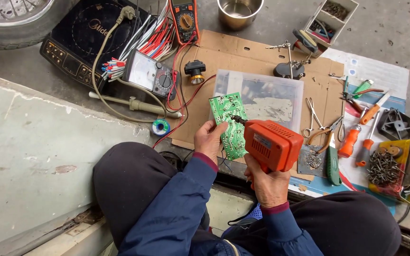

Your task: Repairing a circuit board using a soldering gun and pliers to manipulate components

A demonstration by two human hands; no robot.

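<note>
- Upper left of the frame: a black induction cooktop (74, 40) lies on the concrete, a bundle of red and white wires (141, 45) draped over its right edge.
- Just right of it sit an analogue meter (150, 73) and, above that, an orange-edged digital multimeter (184, 20).
- Centre: the left hand (209, 140) pinches the lower left edge of a green circuit board (228, 124) — thumb on the face, fingers curled behind — holding it up in front of a clear plastic box (262, 97).
- Just right of centre: the right hand (267, 182) is wrapped tight around the grip of an orange soldering gun (271, 144); its dark tip seems to touch the board, though the contact is too small to confirm.
- Right side: pliers (326, 132) and orange-handled screwdrivers (352, 140) lie on cardboard (243, 54), and a heap of screws (383, 168) sits at the far right.
</note>
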